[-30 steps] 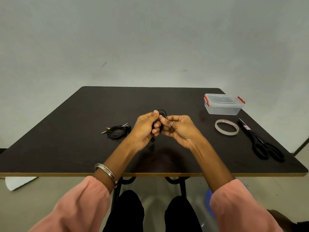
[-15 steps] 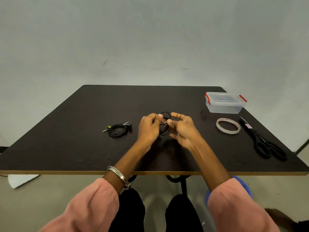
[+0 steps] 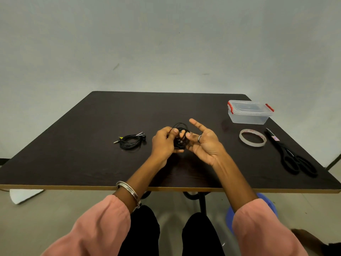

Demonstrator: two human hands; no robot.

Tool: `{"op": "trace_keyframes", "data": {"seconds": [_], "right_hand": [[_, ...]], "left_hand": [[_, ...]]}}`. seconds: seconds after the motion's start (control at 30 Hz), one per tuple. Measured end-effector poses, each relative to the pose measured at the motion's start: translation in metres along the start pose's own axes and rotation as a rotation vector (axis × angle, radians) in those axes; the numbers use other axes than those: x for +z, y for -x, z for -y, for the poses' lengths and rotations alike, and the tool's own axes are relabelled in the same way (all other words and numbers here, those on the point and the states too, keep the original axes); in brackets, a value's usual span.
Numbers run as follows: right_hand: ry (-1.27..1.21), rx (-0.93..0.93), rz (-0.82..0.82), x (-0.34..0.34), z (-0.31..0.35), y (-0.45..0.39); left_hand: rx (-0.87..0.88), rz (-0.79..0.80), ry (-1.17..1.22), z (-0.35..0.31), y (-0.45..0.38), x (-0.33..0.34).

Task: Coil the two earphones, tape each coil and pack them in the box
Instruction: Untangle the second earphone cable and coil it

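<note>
A black earphone coil [image 3: 180, 135] hangs just above the middle of the dark table [image 3: 73, 145]. My left hand [image 3: 163, 143] grips it, fingers curled around the loops. My right hand [image 3: 202, 143] is palm up beside it, index finger pointing away, its other fingertips touching the coil. A second black earphone [image 3: 131, 141], loosely coiled with its plug to the left, lies on the table left of my hands. The clear plastic box [image 3: 249, 113] with red clips and its lid on stands at the back right. A roll of clear tape [image 3: 252, 137] lies in front of the box.
Black scissors [image 3: 293, 159] lie at the right edge of the table, next to the tape. A white sheet lies on the floor [image 3: 24, 195] at the lower left. A blue stool [image 3: 265, 202] shows under the table's right side.
My hands moved slightly forward over the table with the coil. My right hand has loosened its hold and spread its fingers, index finger now extended. The coil looks fuller.
</note>
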State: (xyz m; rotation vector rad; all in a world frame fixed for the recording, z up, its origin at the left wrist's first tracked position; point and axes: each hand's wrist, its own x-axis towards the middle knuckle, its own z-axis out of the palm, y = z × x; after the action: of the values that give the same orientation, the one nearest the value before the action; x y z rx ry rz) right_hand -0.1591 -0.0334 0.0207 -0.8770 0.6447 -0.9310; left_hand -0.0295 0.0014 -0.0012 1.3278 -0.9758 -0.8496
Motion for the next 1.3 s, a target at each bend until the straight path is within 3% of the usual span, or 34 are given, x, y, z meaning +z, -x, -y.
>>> {"op": "trace_keyframes", "data": {"seconds": [0.3, 0.6, 0.67, 0.8, 0.93, 1.0, 1.2, 1.3], "right_hand": [[0.255, -0.12, -0.051, 0.001, -0.007, 0.002], [0.662, -0.39, -0.061, 0.0, -0.014, 0.001], [0.613, -0.381, -0.07, 0.001, -0.015, 0.003], [0.24, -0.201, -0.027, 0.005, -0.015, 0.007], [0.115, -0.062, -0.073, 0.003, -0.012, 0.006], [0.056, -0.035, -0.102, 0.001, -0.01, 0.004], [0.2, -0.153, -0.018, -0.016, -0.009, 0.008], [0.356, -0.172, 0.009, -0.028, -0.01, 0.014]], "left_hand": [[-0.04, -0.089, -0.099, 0.006, -0.004, 0.002], [-0.07, -0.134, -0.138, 0.005, -0.006, 0.001], [-0.083, -0.105, -0.124, 0.005, -0.007, 0.0], [-0.091, -0.035, -0.142, 0.0, -0.004, -0.002], [0.09, -0.043, -0.35, -0.004, 0.002, -0.005], [0.089, -0.038, -0.351, -0.001, 0.002, -0.005], [-0.083, 0.03, -0.024, -0.004, -0.001, -0.014], [-0.102, 0.062, 0.023, -0.014, 0.0, -0.019]]}}
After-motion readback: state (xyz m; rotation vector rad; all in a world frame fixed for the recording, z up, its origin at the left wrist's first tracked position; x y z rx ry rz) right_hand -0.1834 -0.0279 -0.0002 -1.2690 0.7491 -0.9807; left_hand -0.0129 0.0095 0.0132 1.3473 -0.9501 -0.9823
